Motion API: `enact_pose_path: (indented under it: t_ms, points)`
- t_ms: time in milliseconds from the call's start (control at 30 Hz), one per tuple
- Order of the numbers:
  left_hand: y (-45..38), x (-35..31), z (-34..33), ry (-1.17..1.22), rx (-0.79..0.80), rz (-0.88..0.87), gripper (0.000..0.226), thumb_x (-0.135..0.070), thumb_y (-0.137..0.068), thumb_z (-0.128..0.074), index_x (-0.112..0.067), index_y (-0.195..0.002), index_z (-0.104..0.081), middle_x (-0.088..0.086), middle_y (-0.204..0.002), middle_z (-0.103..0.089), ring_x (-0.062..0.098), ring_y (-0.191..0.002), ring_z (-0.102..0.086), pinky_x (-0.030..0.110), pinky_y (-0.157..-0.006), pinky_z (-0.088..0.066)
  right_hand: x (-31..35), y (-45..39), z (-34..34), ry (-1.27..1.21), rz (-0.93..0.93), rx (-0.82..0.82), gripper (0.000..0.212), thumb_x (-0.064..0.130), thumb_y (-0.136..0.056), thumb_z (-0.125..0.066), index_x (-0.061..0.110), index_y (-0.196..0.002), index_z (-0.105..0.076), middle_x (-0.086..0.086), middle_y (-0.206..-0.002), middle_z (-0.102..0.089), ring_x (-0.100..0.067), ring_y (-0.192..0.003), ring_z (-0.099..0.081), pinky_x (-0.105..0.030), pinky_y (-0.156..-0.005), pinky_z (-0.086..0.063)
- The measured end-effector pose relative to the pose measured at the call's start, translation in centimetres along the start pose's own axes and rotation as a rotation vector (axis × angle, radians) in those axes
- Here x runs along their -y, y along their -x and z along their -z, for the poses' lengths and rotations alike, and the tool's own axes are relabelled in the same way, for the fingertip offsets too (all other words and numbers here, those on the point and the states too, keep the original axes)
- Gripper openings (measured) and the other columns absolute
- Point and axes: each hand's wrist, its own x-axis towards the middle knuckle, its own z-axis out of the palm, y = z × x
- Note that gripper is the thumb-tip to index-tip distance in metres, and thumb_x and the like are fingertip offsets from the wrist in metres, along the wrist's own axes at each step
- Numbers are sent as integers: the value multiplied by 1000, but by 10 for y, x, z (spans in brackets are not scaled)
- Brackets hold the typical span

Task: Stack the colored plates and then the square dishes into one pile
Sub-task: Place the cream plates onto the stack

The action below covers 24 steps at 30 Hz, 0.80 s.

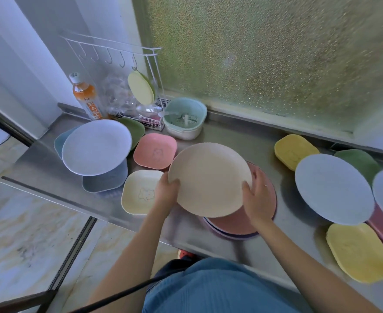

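Left hand [166, 192] and right hand [255, 195] grip beige plate [208, 179].

Daylight enters diffusely through the frosted window [276, 59]; scene evenly bright, shadows soft. Dull sheen on the steel counter [242, 141], no hard glare. Strong wide-angle bending toward the frame edges. Overall softness, possibly motion blur; edge plates smeared most.
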Motion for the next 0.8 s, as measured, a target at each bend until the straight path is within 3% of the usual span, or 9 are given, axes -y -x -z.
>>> enact_pose_path:
  t_ms: [133,233,300,400,500,567,633,733,800]
  points:
    - [5,-4,-33,-193,3,-109,24,-9,-94,-38,-2,-112,-52,13,-96,-57,29,-86,-51,33,-73,-39,-17,4,11,-96,-88,-32,53,2,-90,-41,21,-140,-37,-3,-140,-46,-23,-129,-41,-40,-109,-33]
    - [10,2,-49,-316,21,-202,19,-11,-98,-35,0,-107,-47,17,-89,-58,36,-83,-57,33,-66,-35,-32,13,20,4,-180,-60,50,6,-97,-34,20,-145,-29,-5,-152,-31,-28,-141,-22,-43,-114,-23]
    - [10,7,-58,-365,35,-254,21,-10,-97,-34,-2,-114,-45,22,-97,-61,40,-89,-58,33,-68,-35,-40,15,24,69,-224,-59,49,9,-100,-31,17,-148,-22,-4,-157,-16,-28,-145,-6,-39,-114,-17]
    - [7,13,-65,-418,92,-267,36,-5,-96,-34,-7,-131,-39,23,-116,-58,43,-102,-57,35,-74,-37,-53,17,25,141,-214,-30,51,9,-100,-30,14,-149,-18,-7,-158,-9,-30,-145,0,-38,-114,-14]
    - [6,19,-64,-516,186,-263,53,0,-93,-35,-10,-144,-24,20,-137,-46,41,-115,-52,39,-87,-41,-57,19,25,152,-206,5,55,7,-99,-30,18,-150,-12,-8,-158,-8,-29,-145,-8,-37,-112,-22]
    - [6,22,-63,-580,245,-276,62,2,-92,-35,-9,-148,-12,17,-150,-31,38,-127,-43,39,-98,-37,-57,22,23,145,-213,8,59,9,-100,-31,23,-151,-6,-8,-158,-11,-28,-136,-34,-33,-102,-37]
    - [6,23,-65,-610,277,-273,65,2,-93,-35,-7,-150,-4,16,-156,-19,37,-136,-33,39,-107,-30,-58,22,21,137,-208,4,60,11,-100,-31,25,-151,-2,-5,-157,-15,-25,-127,-46,-31,-99,-40]
    - [5,21,-67,-562,282,-228,64,3,-93,-35,-8,-149,-7,17,-154,-24,38,-131,-40,38,-103,-34,-62,19,17,123,-218,42,59,10,-100,-30,24,-151,-4,1,-158,-14,-20,-141,-26,-27,-110,-22]
    - [4,20,-67,-510,277,-205,62,4,-92,-36,-9,-148,-11,19,-150,-32,37,-127,-44,36,-101,-35,-64,17,16,124,-242,57,58,9,-100,-31,24,-150,-7,-1,-157,-17,-21,-142,-22,-31,-112,-22]
